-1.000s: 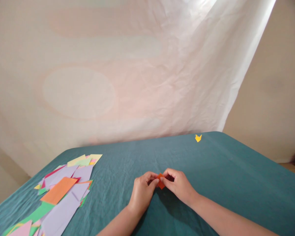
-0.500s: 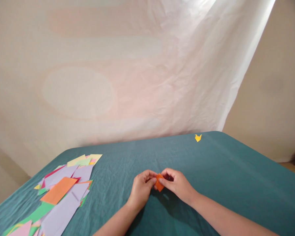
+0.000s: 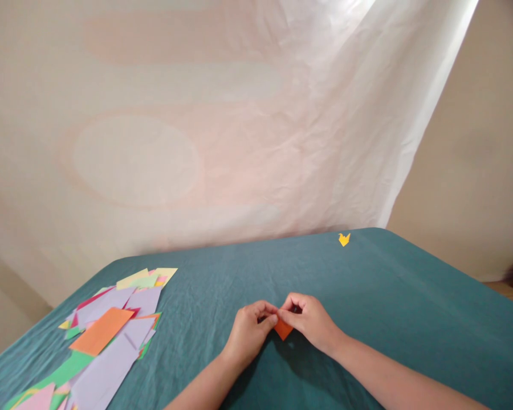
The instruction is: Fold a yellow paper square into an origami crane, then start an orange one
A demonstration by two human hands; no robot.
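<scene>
My left hand [image 3: 251, 331] and my right hand [image 3: 310, 320] meet over the middle of the teal tablecloth [image 3: 393, 307]. Both pinch a small folded orange paper [image 3: 283, 328] between fingertips and thumbs. Its lower corner points down below my fingers, just above the cloth. The upper part of the paper is hidden by my fingers.
A loose pile of coloured paper sheets [image 3: 105, 336], lilac, orange, green, yellow and pink, lies at the left of the table. A small yellow folded paper figure [image 3: 344, 239] sits near the far edge. A white creased sheet [image 3: 196, 125] hangs behind the table.
The orange paper has turned in my fingers and now hangs lower, corner down. My fingertips have closed together above it. The hands have stayed in the same spot.
</scene>
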